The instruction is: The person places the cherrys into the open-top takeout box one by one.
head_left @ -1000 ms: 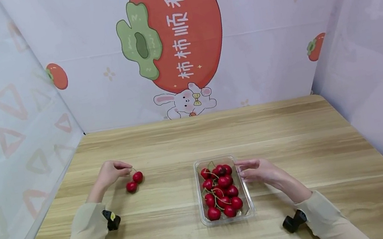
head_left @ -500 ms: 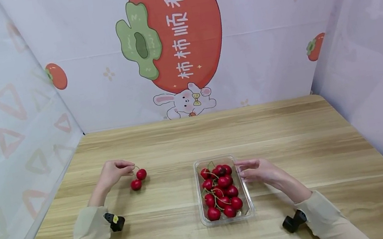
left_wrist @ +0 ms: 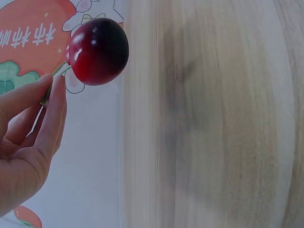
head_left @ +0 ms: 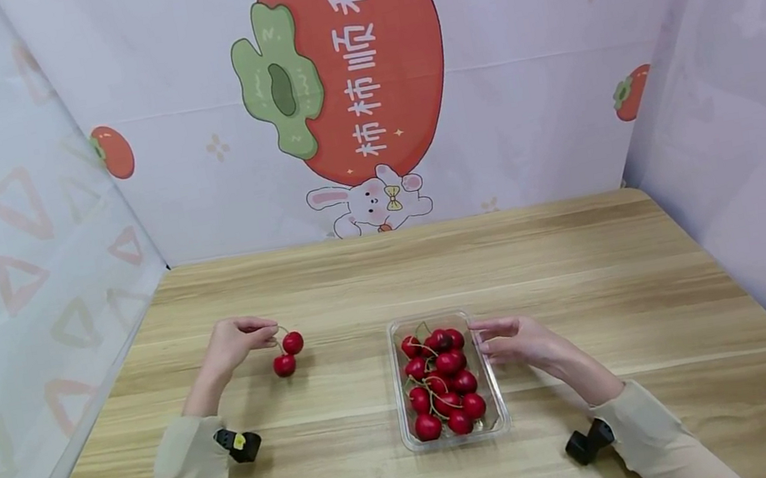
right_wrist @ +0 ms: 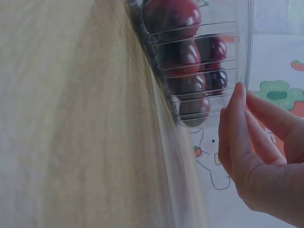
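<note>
My left hand (head_left: 232, 348) pinches thin green stems between thumb and fingertips. From those stems hang two red cherries, one cherry (head_left: 292, 343) slightly farther back and the other (head_left: 285, 364) nearer. In the left wrist view a dark red cherry (left_wrist: 99, 51) hides most of the second one, and both are up off the table. A clear plastic box (head_left: 499, 421) holding several stemmed cherries (head_left: 447, 404) stands at the table's middle. At its right rim, my right hand (head_left: 528, 345) rests its fairly straight fingertips, also seen against the ribbed wall (right_wrist: 221, 102) in the right wrist view.
The wood-grain table (head_left: 329, 282) extends around the box, with bare wood between it and the left hand. A printed cloth (head_left: 516, 81) rises behind, and pale cloths flank both sides. Each sleeve carries a small black camera (head_left: 588, 441) at the wrist.
My left hand has moved right and a little, carrying the two cherries by their stems toward the box. The right hand and the box have stayed in place.
</note>
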{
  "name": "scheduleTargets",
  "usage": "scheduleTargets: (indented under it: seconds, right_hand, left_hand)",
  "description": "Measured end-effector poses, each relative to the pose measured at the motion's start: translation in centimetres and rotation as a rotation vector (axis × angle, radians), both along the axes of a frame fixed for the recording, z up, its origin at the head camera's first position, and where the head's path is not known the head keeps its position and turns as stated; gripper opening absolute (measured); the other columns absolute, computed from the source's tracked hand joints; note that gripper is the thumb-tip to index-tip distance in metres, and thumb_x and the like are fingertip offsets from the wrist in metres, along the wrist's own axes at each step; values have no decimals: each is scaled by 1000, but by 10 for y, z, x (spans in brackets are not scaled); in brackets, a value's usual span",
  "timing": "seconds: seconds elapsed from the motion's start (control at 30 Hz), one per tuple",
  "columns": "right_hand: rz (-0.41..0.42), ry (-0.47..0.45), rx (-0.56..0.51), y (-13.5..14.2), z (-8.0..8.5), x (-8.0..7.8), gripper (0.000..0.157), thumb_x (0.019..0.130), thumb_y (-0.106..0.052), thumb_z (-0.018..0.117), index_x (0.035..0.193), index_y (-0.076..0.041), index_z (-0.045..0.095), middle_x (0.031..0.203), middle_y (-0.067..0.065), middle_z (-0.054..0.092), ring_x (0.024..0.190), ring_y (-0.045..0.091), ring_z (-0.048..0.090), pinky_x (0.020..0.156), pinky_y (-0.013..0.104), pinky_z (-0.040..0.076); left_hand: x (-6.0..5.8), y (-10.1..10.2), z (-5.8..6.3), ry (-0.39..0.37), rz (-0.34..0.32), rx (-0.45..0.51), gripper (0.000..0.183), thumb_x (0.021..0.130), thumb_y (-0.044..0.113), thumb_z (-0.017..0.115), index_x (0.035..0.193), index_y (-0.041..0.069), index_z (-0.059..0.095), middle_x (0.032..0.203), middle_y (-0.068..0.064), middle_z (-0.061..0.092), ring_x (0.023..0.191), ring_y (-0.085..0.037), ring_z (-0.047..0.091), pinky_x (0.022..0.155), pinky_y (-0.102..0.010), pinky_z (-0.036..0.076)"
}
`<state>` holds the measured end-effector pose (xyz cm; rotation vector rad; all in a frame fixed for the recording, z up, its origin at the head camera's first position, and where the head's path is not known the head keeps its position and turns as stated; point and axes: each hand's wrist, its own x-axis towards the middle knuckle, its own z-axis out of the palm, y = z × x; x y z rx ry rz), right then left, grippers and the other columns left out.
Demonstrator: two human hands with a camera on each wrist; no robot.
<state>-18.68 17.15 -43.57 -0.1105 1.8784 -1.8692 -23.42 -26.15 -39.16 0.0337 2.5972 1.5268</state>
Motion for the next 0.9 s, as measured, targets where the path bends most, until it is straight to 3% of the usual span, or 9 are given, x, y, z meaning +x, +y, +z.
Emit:
scheduleTargets:
  seconds: [0.27,0.5,0.9]
  right_hand:
    - [21,-7,-27,1,-2,-1,53,80,-4,62,127,8,40,109,16,57,82,12,61,76,28,50]
    - [18,-15,-41,1,-1,-1,52,80,-3,62,126,9,40,107,14,58,82,12,61,75,28,50]
    - [15,-15,-48,-1,-2,-2,53,80,-3,62,127,9,39,109,16,57,82,12,61,75,27,50]
  left_hand:
    - [5,15,10,-23,7,52,34,82,14,63,104,-12,59,97,-20,63,76,-23,65,80,-38,48]
    - [7,26,13,-35,15,67,33,81,13,64,103,-11,59,96,-21,63,69,-14,65,78,-35,49]
    - [12,51,20,-66,24,136,30,80,9,64,102,-12,59,98,-22,62,71,-20,66,76,-34,50]
